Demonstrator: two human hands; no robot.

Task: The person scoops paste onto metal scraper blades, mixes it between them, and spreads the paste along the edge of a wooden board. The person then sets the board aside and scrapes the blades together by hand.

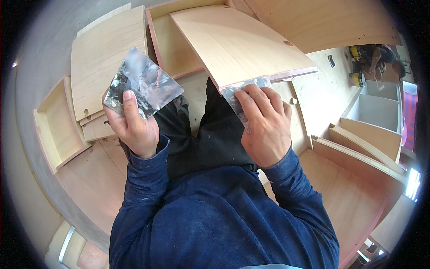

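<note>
My left hand (134, 127) grips a square metal plate (154, 87) at its lower left corner, thumb on top. The plate is shiny and smeared with pale and dark residue. My right hand (268, 123) is closed on a thin metal scraper blade (234, 101), fingers pressed over its face. The blade lies against the near edge of a pale wooden panel (228, 42), which has a round hole near its right corner. Part of the blade is hidden under my fingers.
An open wooden drawer frame (172, 42) is beneath the panel. Stacked boards (105, 58) and a shallow wooden tray (60, 125) lie to the left. On the right are a large wooden box (345, 179) and a white-lined cabinet (378, 107), with yellow-labelled cans (357, 79) beyond.
</note>
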